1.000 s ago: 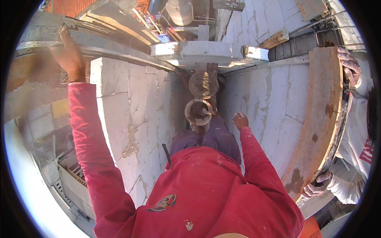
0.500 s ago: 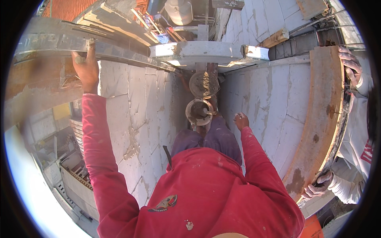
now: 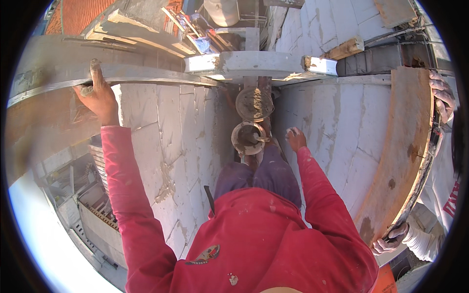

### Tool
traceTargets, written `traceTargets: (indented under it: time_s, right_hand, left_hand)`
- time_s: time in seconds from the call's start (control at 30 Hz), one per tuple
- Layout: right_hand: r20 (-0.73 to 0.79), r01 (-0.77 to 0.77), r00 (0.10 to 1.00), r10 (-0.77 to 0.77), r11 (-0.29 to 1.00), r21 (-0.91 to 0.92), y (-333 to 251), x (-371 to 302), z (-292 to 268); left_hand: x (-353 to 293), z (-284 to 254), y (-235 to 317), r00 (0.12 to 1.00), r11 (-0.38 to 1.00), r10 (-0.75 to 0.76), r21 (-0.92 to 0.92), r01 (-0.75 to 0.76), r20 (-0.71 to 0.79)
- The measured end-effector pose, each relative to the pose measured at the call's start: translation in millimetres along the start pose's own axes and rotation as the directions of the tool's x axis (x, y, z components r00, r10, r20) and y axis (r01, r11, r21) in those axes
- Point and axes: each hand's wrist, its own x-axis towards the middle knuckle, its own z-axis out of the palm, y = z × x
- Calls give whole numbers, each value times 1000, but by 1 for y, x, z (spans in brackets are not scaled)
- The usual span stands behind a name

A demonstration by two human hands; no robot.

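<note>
My left hand (image 3: 105, 102) is at the wall top on the left, its fingers closed over the edge of a long grey bar (image 3: 156, 78). One finger points up past the bar, and mortar clings near the thumb. Away from the wall blocks (image 3: 342, 122), in front of my right thigh, my right hand (image 3: 296, 140) has its fingers curled together. Their tips look whitish, and whatever is between them cannot be made out. Below stands a bucket (image 3: 235, 145) of grey mortar with a trowel (image 3: 261, 139) in it. Beyond is a round tub (image 3: 240, 105) with mortar.
On the right another person's two hands (image 3: 442, 95) grip a curved-looking wooden board (image 3: 398, 141) along the wall. A pale beam (image 3: 259, 62) crosses ahead between the block walls. Timber strips (image 3: 188, 29) and a pale barrel (image 3: 222, 12) lie beyond. A drop shows at the lower left.
The grey bar's broad shiny face has turned away; a narrower edge shows, with my left hand still at it. My right hand has barely moved. The view has shifted slightly.
</note>
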Motion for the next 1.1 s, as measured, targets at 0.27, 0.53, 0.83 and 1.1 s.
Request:
traceTargets:
  time_s: [0.27,0.53,0.83,1.1]
  right_hand:
    - [5,318,943,-332,900,-298,-133,42,41]
    - [249,691,675,-695,476,-544,-299,155,157]
    - [606,695,661,-442,57,-717,-342,229,260]
    - [643,736,627,-439,63,-675,-344,242,266]
  left_hand:
    - [4,-9,-4,999,995,4,96,-8,45]
    - [3,4,-4,1000,999,-25,-33,26,18]
    - [0,-5,-16,995,956,81,279,-96,66]
    - [5,-16,-37,882,369,387,830,-417,271]
